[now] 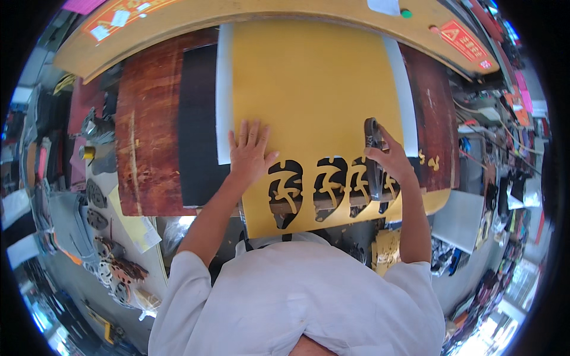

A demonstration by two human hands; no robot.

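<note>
A large yellow sheet (309, 89) lies on the work table. My left hand (249, 153) rests flat on its left part, fingers spread and pointing away from me. In my right hand (390, 155) is a dark, curved cutting die (373, 133), gripped between thumb and fingers over the right part of the sheet. Along the near edge runs a row of several shaped cut-outs; the leftmost cut-out (279, 206) is the widest apart from the others. The die and my hand partly hide the rightmost ones. The near edge of the sheet hangs past the table.
A pale beam (332, 13) with warning labels crosses the far side. Under the sheet lie a white layer (224, 113) and a black mat (199, 130) on a reddish-brown tabletop (148, 130). Small yellow scraps (433, 162) lie at the right. Several dies (97, 196) sit on the left.
</note>
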